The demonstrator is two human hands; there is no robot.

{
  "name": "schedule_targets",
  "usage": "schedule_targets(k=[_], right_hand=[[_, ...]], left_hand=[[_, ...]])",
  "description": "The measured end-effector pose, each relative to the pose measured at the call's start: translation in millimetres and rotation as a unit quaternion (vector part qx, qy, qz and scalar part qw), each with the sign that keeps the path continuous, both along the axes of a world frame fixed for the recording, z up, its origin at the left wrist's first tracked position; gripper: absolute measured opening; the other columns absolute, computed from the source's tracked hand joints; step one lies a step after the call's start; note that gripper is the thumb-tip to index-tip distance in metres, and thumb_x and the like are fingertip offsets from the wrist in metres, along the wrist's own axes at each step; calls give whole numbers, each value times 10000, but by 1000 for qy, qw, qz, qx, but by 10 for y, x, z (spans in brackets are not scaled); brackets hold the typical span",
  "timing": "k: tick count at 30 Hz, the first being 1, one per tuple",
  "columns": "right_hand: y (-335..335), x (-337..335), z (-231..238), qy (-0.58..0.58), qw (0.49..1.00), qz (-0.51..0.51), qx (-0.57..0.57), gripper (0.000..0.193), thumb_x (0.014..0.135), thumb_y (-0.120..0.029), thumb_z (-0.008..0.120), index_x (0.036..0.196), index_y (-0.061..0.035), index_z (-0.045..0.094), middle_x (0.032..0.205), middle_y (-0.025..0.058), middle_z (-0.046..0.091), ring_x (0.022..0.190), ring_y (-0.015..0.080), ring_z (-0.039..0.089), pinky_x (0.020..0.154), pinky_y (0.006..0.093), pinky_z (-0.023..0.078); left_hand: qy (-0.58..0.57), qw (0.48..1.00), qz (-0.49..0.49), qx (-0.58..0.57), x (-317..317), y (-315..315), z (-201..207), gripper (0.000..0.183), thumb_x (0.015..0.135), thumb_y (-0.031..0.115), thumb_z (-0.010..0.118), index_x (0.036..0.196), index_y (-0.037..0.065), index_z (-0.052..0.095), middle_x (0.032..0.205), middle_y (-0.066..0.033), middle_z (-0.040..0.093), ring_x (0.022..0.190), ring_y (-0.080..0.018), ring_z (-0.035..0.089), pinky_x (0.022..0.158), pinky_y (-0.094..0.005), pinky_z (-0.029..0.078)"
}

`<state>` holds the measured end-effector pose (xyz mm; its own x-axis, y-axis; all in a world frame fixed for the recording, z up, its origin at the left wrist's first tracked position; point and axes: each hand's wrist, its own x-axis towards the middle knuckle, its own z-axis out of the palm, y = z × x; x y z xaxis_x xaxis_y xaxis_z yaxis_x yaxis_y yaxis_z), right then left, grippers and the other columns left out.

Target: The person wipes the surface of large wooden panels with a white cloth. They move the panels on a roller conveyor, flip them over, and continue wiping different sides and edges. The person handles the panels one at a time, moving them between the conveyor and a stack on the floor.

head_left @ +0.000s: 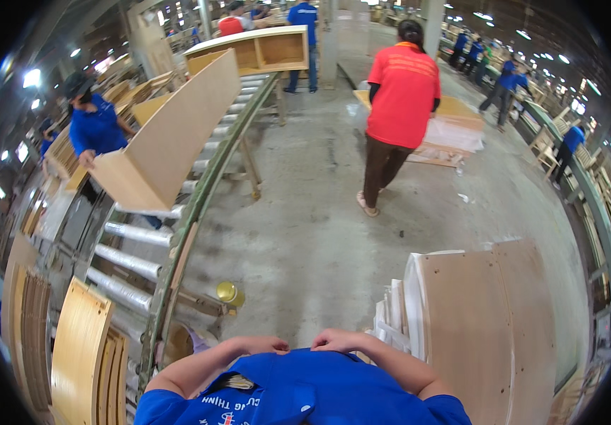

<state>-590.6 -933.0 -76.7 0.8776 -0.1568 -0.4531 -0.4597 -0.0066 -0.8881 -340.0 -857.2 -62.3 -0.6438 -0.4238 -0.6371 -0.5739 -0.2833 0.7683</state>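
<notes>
Both my forearms bend inward over the front of my blue shirt (284, 375). My left hand (263, 345) is closed at the shirt's upper visible edge, its fingertips pressed to the cloth. A short gap to the right, my right hand (335, 341) pinches the same edge, fingers curled down and partly hidden by the fabric. Something folded and pale (240, 382) pokes out of the shirt's chest pocket. Nearest to my right arm is a stack of large curved wooden panels (468, 312) with white wrapping between layers.
Left of me runs a roller conveyor (127, 261) carrying a long wooden cabinet (171, 142), which a person in blue (96, 127) holds. Curved panels (78, 354) stand at lower left. A yellow tin (229, 293) sits by the conveyor leg. Ahead, a person in red (403, 99) stands beside a pallet stack (454, 131).
</notes>
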Motion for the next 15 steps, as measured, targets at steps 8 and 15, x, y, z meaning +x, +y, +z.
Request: schedule_targets(k=[8,15], right_hand=[[206,365,230,117,991,55,17,402,886,-394,520,1002,-19,606,849,36,608,743,130,539,613,291,453],[563,747,38,27,999,23,14,355,883,-356,519,975,-27,613,820,28,603,717,113,541,587,276,446]], left_hand=[[74,983,141,89,546,592,-173,335,866,273,562,1066,6,536,949,-36,563,870,-125,490,767,-288,414],[94,973,209,6,683,1078,-90,352,831,245,592,1130,83,501,962,-47,549,894,-138,496,768,-293,414]])
